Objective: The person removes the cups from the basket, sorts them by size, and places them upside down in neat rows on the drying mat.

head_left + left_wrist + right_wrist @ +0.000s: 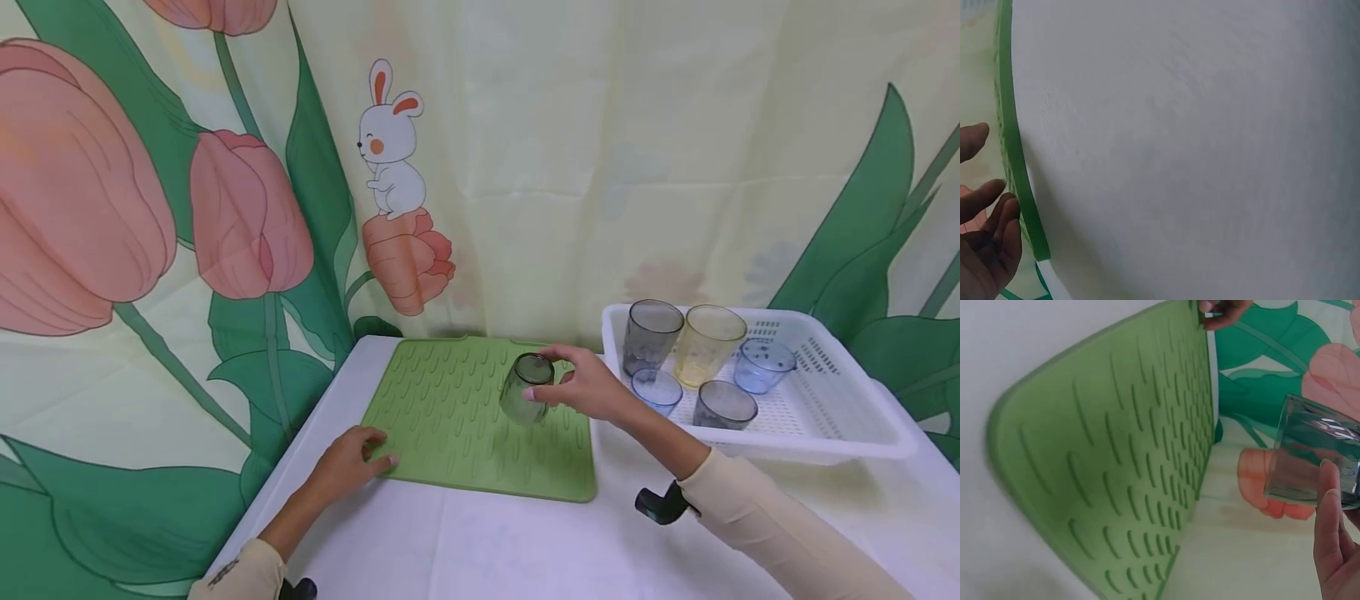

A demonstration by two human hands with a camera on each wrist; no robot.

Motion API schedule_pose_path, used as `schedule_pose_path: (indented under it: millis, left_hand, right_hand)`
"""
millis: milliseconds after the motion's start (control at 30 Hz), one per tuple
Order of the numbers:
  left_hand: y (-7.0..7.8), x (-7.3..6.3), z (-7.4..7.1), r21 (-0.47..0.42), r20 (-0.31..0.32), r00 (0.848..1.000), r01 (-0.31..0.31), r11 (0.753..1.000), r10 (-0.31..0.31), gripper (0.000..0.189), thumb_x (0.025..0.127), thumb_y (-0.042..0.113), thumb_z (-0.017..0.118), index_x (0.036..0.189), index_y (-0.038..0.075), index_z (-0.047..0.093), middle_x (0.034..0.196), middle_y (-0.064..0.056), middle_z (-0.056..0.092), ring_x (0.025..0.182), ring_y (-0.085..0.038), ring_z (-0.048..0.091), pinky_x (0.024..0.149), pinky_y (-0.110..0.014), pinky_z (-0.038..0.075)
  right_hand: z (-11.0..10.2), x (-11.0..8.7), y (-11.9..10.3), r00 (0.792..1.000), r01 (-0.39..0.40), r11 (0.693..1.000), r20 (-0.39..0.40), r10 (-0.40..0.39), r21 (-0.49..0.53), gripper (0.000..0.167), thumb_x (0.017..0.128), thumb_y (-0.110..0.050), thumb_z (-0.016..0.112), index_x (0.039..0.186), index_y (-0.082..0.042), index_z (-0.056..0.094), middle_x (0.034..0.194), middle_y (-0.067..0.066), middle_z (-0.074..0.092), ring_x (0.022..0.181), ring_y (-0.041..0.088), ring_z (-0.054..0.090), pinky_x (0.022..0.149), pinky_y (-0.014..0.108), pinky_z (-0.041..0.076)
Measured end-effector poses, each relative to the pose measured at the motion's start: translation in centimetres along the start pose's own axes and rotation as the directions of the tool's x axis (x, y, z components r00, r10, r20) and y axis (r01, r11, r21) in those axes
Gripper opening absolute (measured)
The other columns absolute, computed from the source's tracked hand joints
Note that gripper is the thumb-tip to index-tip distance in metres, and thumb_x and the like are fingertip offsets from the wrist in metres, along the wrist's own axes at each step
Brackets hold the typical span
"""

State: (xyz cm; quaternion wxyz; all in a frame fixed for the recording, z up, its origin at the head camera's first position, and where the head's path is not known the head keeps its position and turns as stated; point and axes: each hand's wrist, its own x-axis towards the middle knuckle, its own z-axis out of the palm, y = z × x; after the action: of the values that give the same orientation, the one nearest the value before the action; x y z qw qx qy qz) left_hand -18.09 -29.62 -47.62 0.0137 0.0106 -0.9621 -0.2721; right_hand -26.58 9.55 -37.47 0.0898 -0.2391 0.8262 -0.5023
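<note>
Above the green mat (442,450), the right hand (588,385) pinches a dark glass (517,406) in its fingers; the left hand (347,461), loosely bent and empty, touches the mat's near-left corner. None stands there yet; five glasses (711,333) sit in the white basket (847,446), so work seems barely begun.

Glass (1304,447) cut off at right edge (right wrist view); left sleeve marking (223,573) illegibly small.

Mat (450,454) on table (480,550); basket (817,446) right, five glasses (708,342) inside; curtain (540,167) behind; cup (523,396) over mat.
</note>
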Motion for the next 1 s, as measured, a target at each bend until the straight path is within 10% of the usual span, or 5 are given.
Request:
schedule_pose_path:
  millis: [1000]
  left_hand:
    - [-1.8,0.5,-0.3,-0.042,0.038,0.999,-0.021,0.999,0.023,0.039,0.08,0.016,0.084,0.112,0.001,0.068,0.099,-0.007,0.062,0.084,-0.017,0.053,0.074,-0.033,0.046]
  right_hand:
    - [6.3,11.1,-2.8,0.999,0.013,0.989,0.046,-0.006,-0.146,0.072,0.082,-0.038,0.082,0.14,-0.008,0.053,0.131,0.013,0.059,0.076,0.028,0.072,0.075,0.033,0.055]
